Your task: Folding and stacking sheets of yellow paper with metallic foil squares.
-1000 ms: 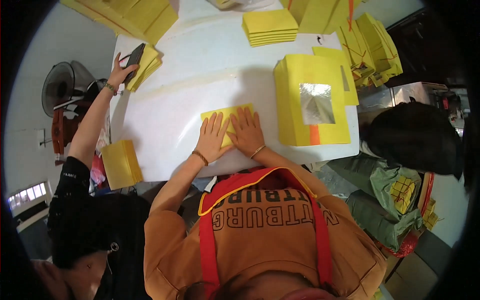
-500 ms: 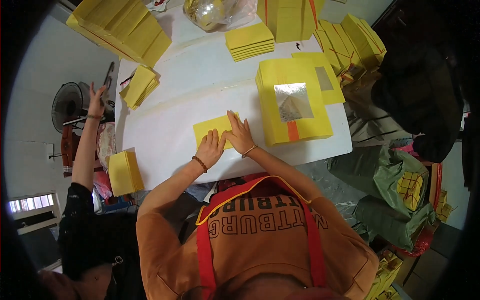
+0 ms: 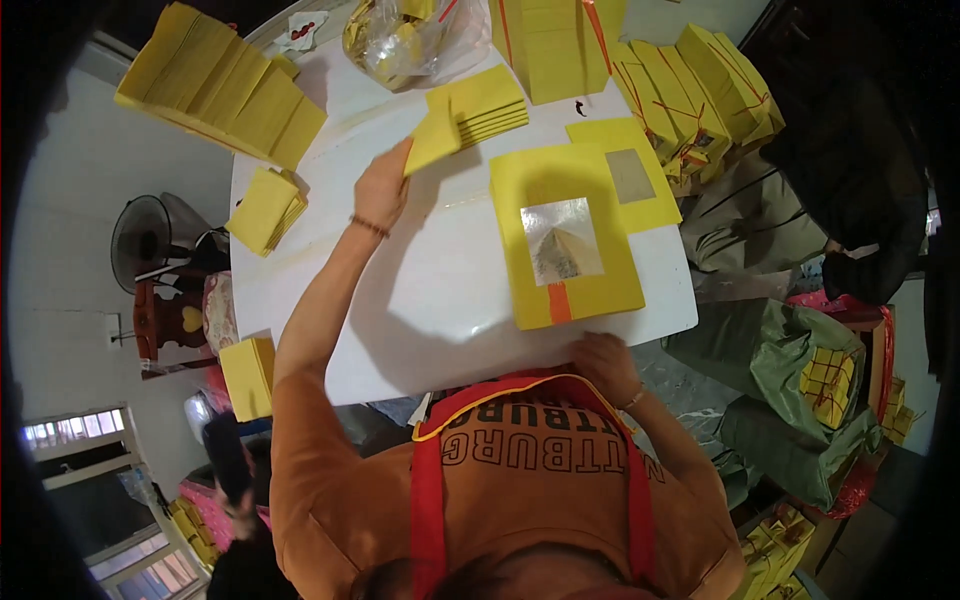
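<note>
Reaching across the white table, my left hand point(image 3: 383, 187) pinches a folded piece of yellow paper point(image 3: 432, 142). This piece is tilted at the near left end of a pile of folded yellow papers point(image 3: 482, 104) and overlaps it. Down by the table's front edge is my right hand point(image 3: 603, 362), its fingers blurred and partly hidden. Just beyond that hand lies a thick stack of yellow paper sheets point(image 3: 575, 175), with a silver square and an orange-red mark on the top sheet.
The white table point(image 3: 450, 300) also bears a small folded pile point(image 3: 265, 210), a tall yellow bundle point(image 3: 215, 85), another bundle point(image 3: 555, 60) and a clear plastic bag point(image 3: 400, 45). Tied bundles point(image 3: 690, 100) and a green sack point(image 3: 790, 380) are at the right. Another person's hand point(image 3: 238, 515) holds a dark object.
My left hand has moved forward with the yellow paper to the pile. My right hand has drawn back to the table's front edge. The other person's raised arm has lowered.
</note>
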`<action>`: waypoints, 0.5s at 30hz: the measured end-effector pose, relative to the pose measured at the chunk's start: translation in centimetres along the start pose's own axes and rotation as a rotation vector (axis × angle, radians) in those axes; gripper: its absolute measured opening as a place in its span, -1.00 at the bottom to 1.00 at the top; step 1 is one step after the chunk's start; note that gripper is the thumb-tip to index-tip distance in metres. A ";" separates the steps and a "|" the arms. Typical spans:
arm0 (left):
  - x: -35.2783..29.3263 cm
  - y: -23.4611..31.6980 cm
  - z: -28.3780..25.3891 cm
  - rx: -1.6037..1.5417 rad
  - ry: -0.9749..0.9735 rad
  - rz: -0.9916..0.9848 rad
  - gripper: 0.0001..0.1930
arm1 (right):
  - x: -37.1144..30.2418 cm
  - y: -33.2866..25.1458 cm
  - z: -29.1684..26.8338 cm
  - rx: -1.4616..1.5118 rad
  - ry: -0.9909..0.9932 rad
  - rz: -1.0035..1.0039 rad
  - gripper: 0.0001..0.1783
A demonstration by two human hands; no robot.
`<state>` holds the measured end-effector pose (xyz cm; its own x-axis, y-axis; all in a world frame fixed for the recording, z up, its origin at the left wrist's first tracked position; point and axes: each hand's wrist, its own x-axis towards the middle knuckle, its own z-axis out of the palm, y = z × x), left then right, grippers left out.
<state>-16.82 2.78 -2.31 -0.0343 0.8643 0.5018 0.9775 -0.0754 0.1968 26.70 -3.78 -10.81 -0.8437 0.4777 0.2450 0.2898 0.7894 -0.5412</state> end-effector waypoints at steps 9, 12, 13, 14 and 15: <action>12.1 -1.5 13.2 0.234 -0.064 0.146 -0.54 | 0.3 5.0 1.6 -0.366 0.477 0.610 -0.63; 11.5 -2.6 15.2 0.279 -0.157 0.145 -0.47 | 0.8 5.3 1.7 -0.350 0.474 0.600 -0.58; 11.7 -2.3 15.3 0.262 -0.188 0.133 -0.47 | 0.8 5.3 1.8 -0.344 0.463 0.609 -0.58; 11.8 -2.1 15.2 0.244 -0.218 0.120 -0.47 | 0.8 5.3 1.9 -0.364 0.462 0.637 -0.56; 11.9 -2.2 15.2 0.245 -0.225 0.115 -0.47 | 1.0 5.4 1.9 -0.384 0.465 0.659 -0.55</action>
<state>-16.27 20.76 -9.57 0.0993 0.9470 0.3055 0.9941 -0.0809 -0.0724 26.61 0.23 -15.05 -0.2081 0.9220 0.3265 0.8529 0.3344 -0.4010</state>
